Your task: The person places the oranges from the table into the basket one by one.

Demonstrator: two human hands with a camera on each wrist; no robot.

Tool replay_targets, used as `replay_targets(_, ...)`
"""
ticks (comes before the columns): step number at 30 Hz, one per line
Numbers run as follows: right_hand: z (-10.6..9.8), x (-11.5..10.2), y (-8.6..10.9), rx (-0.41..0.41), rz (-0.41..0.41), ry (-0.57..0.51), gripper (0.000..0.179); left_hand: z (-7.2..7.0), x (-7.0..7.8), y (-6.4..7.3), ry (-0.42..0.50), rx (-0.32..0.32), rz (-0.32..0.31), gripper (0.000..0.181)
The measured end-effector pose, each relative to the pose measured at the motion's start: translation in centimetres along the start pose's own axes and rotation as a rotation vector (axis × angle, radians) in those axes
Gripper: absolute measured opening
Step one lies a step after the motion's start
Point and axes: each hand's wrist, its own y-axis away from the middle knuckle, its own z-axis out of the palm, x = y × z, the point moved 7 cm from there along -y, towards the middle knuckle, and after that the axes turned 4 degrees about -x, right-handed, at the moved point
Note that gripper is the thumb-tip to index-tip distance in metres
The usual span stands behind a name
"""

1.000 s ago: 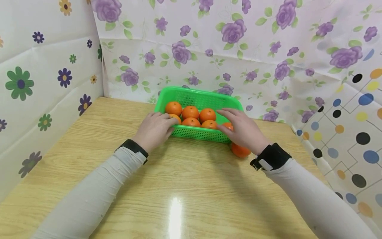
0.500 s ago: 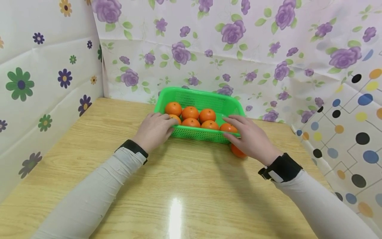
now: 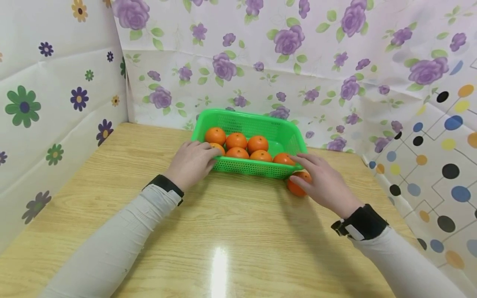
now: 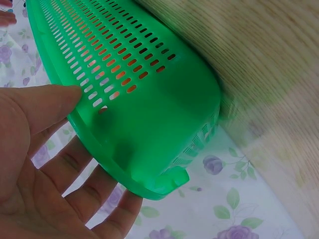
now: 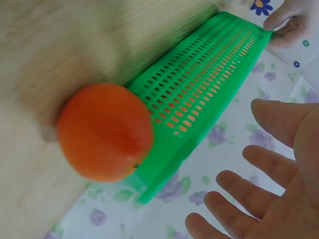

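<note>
A green perforated basket stands at the back of the wooden table and holds several oranges. My left hand grips its left front corner, thumb against the outer wall and fingers over the rim. One loose orange lies on the table against the basket's right front corner. My right hand hovers over this orange with fingers spread and holds nothing. The right wrist view shows a gap between palm and fruit.
Flower-patterned sheets wall in the table at the back and left, and a dotted sheet closes the right side. Bare wooden tabletop stretches from the basket towards me.
My right hand has drawn back from inside the basket, right and towards me, to the loose orange. An orange it covered now shows at the basket's right front. The left hand stays put.
</note>
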Motion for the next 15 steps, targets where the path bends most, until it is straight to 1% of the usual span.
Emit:
replay_targets(3, 0.2, 0.6, 0.7, 0.006, 0.003, -0.007, 0.061, 0.0, 0.0, 0.0, -0.003, -0.004, 0.000, 0.023)
replay_targets(8, 0.3, 1.2, 1.6, 0.042, -0.025, -0.017, 0.059, 0.1, 0.0, 0.0, -0.005, -0.005, -0.004, 0.023)
replay_targets(15, 0.4, 1.7, 2.5, 0.041, -0.023, -0.015, 0.057, 0.0, 0.1, 0.0, -0.005, -0.002, 0.001, 0.023)
